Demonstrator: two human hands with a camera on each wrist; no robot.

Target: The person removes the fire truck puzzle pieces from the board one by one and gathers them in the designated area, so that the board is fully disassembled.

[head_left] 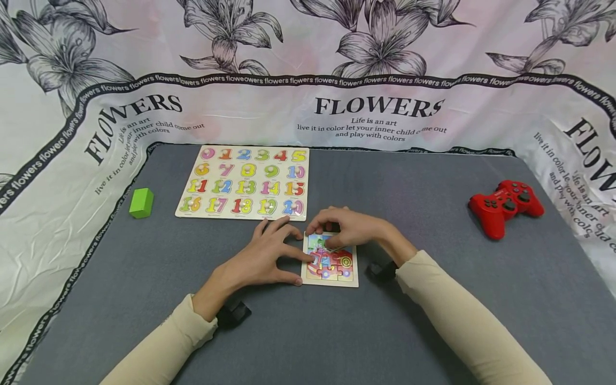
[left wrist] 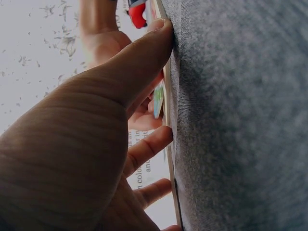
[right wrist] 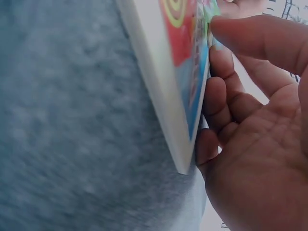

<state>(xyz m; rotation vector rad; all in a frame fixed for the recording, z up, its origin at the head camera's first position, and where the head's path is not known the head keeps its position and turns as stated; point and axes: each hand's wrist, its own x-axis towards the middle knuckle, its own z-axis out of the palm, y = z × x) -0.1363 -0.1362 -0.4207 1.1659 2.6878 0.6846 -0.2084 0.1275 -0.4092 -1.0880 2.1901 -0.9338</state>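
A small jigsaw board (head_left: 332, 283) with a red vehicle picture lies on the grey table, between both hands. My left hand (head_left: 267, 256) spreads its fingers along the board's left side, one fingertip over the picture and the thumb at the lower edge. From the top right, my right hand (head_left: 353, 224) reaches over the board. Its thumb and fingers pinch a jigsaw piece (left wrist: 158, 100) with green and blue on it, tilted against the board in the left wrist view. The right fingers hide the board's upper corner.
A wooden number board (head_left: 216, 215) with pieces 0 to 20 lies just behind the jigsaw. Far left is a green block (head_left: 141, 203); a red game controller (head_left: 505, 207) lies to the right. A flower-printed cloth (head_left: 269, 112) hangs behind the table (head_left: 308, 337).
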